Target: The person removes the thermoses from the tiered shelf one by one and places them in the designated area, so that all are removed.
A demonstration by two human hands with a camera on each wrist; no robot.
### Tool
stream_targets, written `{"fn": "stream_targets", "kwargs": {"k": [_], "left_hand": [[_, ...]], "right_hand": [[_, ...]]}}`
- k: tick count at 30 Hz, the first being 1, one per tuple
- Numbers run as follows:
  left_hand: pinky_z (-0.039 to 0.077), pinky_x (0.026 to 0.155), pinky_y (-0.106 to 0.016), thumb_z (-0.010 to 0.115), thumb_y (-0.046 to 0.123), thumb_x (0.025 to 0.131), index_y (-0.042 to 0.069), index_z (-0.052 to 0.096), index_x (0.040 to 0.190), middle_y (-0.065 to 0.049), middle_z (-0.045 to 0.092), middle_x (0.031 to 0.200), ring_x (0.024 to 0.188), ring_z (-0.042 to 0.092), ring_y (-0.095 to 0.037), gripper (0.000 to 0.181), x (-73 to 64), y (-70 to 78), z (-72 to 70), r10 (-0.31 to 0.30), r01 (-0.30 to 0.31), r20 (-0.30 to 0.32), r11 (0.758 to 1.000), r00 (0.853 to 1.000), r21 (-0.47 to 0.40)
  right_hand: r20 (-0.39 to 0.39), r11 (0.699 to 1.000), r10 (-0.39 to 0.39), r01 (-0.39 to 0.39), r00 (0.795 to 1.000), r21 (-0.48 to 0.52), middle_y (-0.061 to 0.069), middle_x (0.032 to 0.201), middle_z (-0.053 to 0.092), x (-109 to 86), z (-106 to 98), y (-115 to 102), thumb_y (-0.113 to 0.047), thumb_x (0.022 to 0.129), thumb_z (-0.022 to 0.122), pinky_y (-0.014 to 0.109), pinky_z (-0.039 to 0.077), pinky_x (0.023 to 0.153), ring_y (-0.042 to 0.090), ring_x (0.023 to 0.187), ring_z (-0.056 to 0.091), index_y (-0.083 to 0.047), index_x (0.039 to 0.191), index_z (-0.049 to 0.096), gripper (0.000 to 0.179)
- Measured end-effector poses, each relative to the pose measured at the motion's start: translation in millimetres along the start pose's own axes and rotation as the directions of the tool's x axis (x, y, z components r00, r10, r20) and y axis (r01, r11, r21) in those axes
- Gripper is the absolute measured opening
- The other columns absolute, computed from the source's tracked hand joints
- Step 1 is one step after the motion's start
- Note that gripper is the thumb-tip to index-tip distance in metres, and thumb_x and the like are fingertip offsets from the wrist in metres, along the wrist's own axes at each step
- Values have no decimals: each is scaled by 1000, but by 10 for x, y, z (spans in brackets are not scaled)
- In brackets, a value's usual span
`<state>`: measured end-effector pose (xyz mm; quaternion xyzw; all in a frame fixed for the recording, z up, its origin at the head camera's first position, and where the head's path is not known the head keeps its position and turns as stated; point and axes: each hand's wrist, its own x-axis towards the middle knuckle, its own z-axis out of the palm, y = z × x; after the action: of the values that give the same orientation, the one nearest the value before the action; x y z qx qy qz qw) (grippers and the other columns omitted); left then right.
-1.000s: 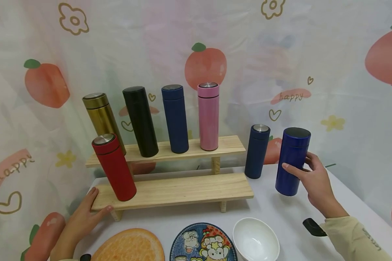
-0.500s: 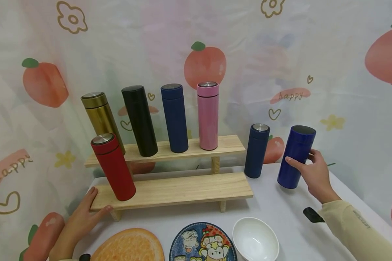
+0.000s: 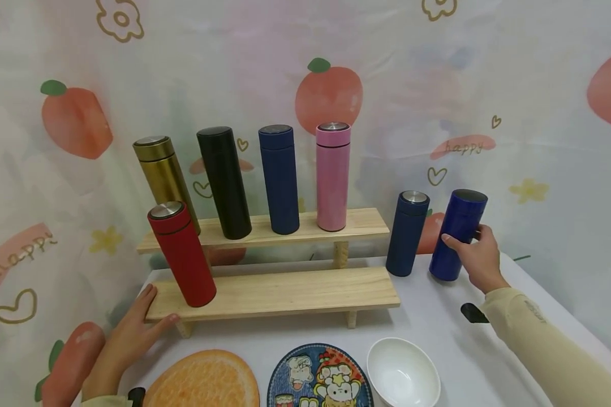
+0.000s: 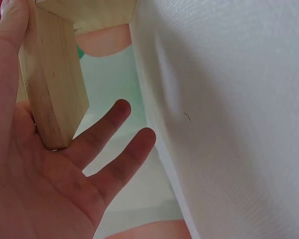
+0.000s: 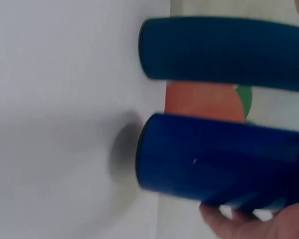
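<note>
My right hand point(image 3: 481, 257) grips a glossy blue thermos bottle point(image 3: 455, 240), thumb on its near side and fingers behind. It tilts slightly; in the right wrist view a shadow lies by the base of the blue bottle point(image 5: 214, 159). Just left of it a matte navy thermos point(image 3: 407, 234) stands on the table. My left hand point(image 3: 127, 333) holds the left end of the lower shelf of a two-tier wooden stand point(image 3: 305, 291). In the left wrist view, two fingers point(image 4: 124, 159) stretch out beneath the wood. A red thermos point(image 3: 183, 257) stands on that shelf.
Gold point(image 3: 165, 175), black point(image 3: 226, 183), navy point(image 3: 279, 181) and pink point(image 3: 332, 178) thermoses line the upper shelf. In front lie an orange round mat point(image 3: 203, 381), a cartoon mat point(image 3: 290, 390) and a white bowl point(image 3: 404, 373). A patterned cloth point(image 3: 387, 34) hangs behind.
My right hand has carried the blue bottle farther back on the table, toward the standing navy thermos. My left hand has stayed at the shelf end. The head view has shifted slightly.
</note>
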<state>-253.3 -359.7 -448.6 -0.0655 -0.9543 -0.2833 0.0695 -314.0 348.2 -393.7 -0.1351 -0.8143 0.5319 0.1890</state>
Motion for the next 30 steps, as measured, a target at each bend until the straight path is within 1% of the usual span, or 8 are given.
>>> {"fn": "stream_targets", "kwargs": {"k": [2, 7, 12, 15, 17, 22, 25, 30], "left_hand": [[29, 112, -77, 74, 50, 100, -11, 22, 165, -35, 18, 171, 152, 24, -60, 103, 4, 3, 4, 6, -6, -7, 1000, 1000, -2], [28, 112, -77, 74, 51, 100, -10, 22, 166, -35, 18, 171, 152, 24, -60, 104, 2, 17, 1, -5, 5, -3, 1000, 1000, -6], [29, 112, -77, 73, 51, 100, -10, 21, 166, -34, 17, 171, 152, 24, -60, 104, -8, 29, -12, -13, 13, 8, 1000, 1000, -7], [29, 111, -77, 71, 52, 101, -9, 20, 166, -33, 16, 172, 152, 23, -60, 103, -9, 37, -19, -15, 15, 11, 1000, 1000, -4], [29, 112, -78, 71, 52, 101, -10, 20, 166, -34, 16, 172, 152, 23, -60, 103, 0, 45, -19, -12, 13, 11, 1000, 1000, -2], [28, 112, -77, 73, 50, 101, -11, 21, 165, -35, 17, 171, 152, 24, -60, 103, 8, 38, -1, -4, 4, 6, 1000, 1000, -6], [29, 112, -77, 72, 51, 101, -11, 21, 165, -35, 17, 171, 152, 24, -60, 103, 14, 29, 12, -3, 3, 9, 1000, 1000, -2], [28, 112, -78, 73, 51, 100, -11, 20, 166, -35, 17, 171, 152, 24, -61, 104, 9, 29, 5, -13, 13, 11, 1000, 1000, -6]], "right_hand": [[26, 1000, -20, 20, 999, -2, 36, 170, 17, 58, 5, 20, -32, 109, 62, 71, 26, 119, 57, 153, 26, 9, 167, 7, 90], [76, 998, -53, 54, 996, -19, 40, 169, 16, 171, 45, 88, -31, 109, 63, 72, 24, 119, 59, 153, 24, 13, 165, 6, 91], [83, 997, -65, 68, 994, -33, 40, 168, 17, 243, 104, 161, -32, 109, 62, 72, 24, 119, 59, 152, 25, 13, 165, 7, 90], [80, 997, -73, 75, 994, -23, 41, 168, 16, 275, 126, 186, -31, 110, 61, 72, 23, 119, 59, 152, 25, 13, 164, 7, 88], [94, 996, -86, 87, 992, -13, 41, 168, 14, 287, 125, 211, -31, 111, 59, 73, 22, 119, 60, 153, 23, 12, 165, 5, 87], [171, 993, -118, 118, 978, 13, 41, 170, 2, 298, 106, 260, -30, 112, 55, 75, 18, 118, 61, 155, 12, 10, 165, -4, 89], [217, 993, -118, 116, 969, 20, 41, 170, -5, 300, 73, 263, -30, 113, 54, 75, 15, 119, 60, 156, 4, 9, 165, -9, 91], [285, 995, -102, 100, 953, 22, 40, 169, -11, 307, 33, 239, -32, 114, 53, 74, 13, 120, 59, 156, -3, 7, 165, -15, 94]]}}
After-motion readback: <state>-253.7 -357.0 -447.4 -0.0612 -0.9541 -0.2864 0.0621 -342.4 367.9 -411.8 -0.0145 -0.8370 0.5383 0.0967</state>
